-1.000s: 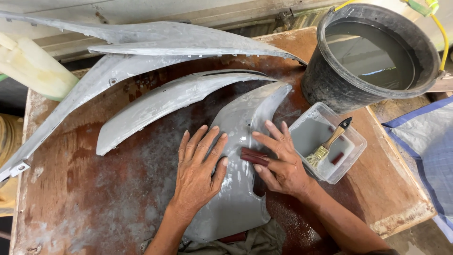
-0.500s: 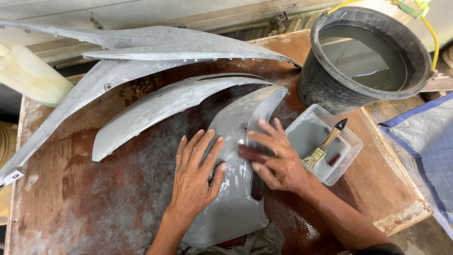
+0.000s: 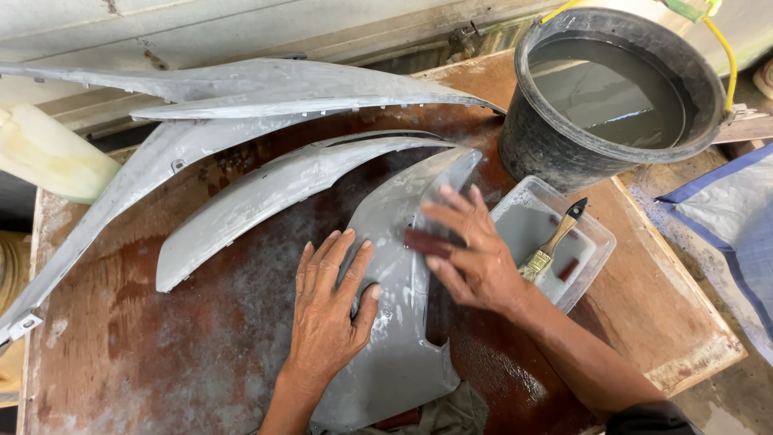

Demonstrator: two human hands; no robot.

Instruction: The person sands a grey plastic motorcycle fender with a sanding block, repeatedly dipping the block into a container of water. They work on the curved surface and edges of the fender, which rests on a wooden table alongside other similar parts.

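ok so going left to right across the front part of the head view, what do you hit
left hand flat on the grey panel → right hand pressing a dark red sanding block → clear tray with a paintbrush → bare table edge → blue-edged sack

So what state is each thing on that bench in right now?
Left hand: flat, pressing the grey panel.
Right hand: rubbing a dark red sanding block on the panel.
Grey panel: wet, lying on the table.
Bucket: upright, filled with grey water.
Clear tray: holds grey water.
Brush: resting in the tray.
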